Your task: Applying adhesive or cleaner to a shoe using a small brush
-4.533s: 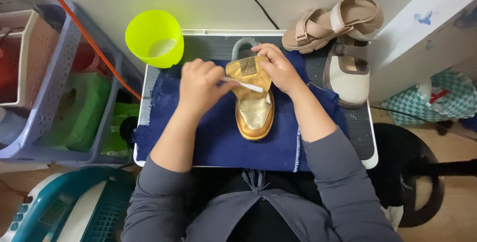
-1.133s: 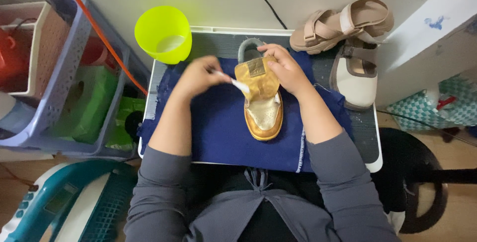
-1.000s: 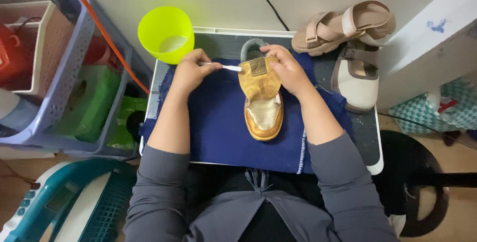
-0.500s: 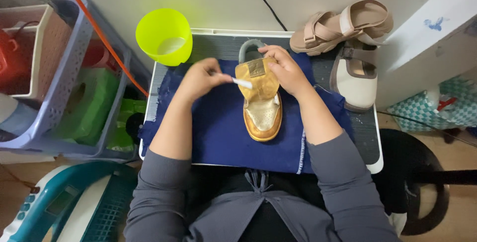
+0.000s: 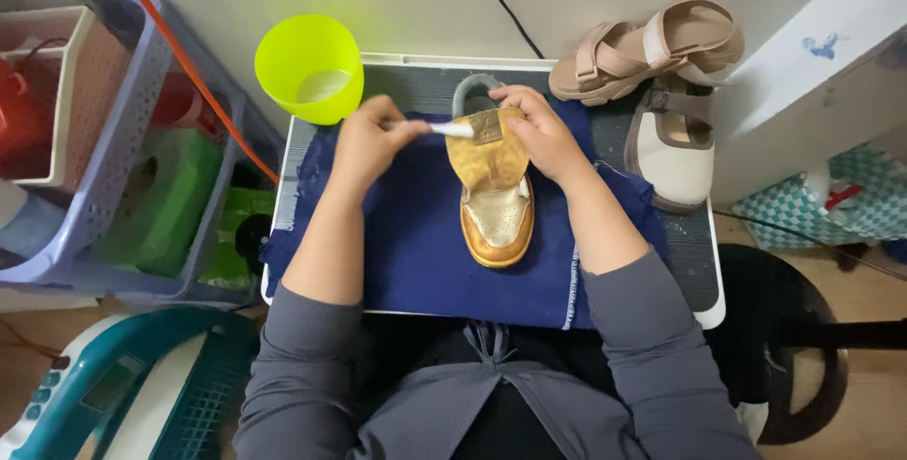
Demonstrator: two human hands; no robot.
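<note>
The gold shoe (image 5: 496, 195) lies toe toward the person on a dark blue cloth (image 5: 406, 243) spread over the tabletop (image 5: 704, 271), and both hands are at its heel end. The left hand (image 5: 370, 144) is closed in a pinch around a small white brush (image 5: 444, 127), whose tip rests against the shoe's raised tongue; the right hand (image 5: 540, 129) is curled over the top of the shoe, fingers closed on the tongue and collar to steady it. The risk I see is the yellow-green cup (image 5: 309, 68) just beyond the left hand at the tabletop's far corner: a wide stroke or a lifted elbow could knock it, and whatever is in it would run onto the cloth or down into the lavender basket (image 5: 90, 205) beside it. The shoe itself is held by 1 hand only, so a hard push from the brush could twist it on the soft cloth. To the right, a tan strappy sandal (image 5: 647, 49) and a cream and brown shoe (image 5: 671, 144) crowd the far edge, near the right forearm, leaving little room to swing that way. An orange cord (image 5: 189, 68) slants across the basket, and a teal appliance (image 5: 104, 394) sits low at the left.
</note>
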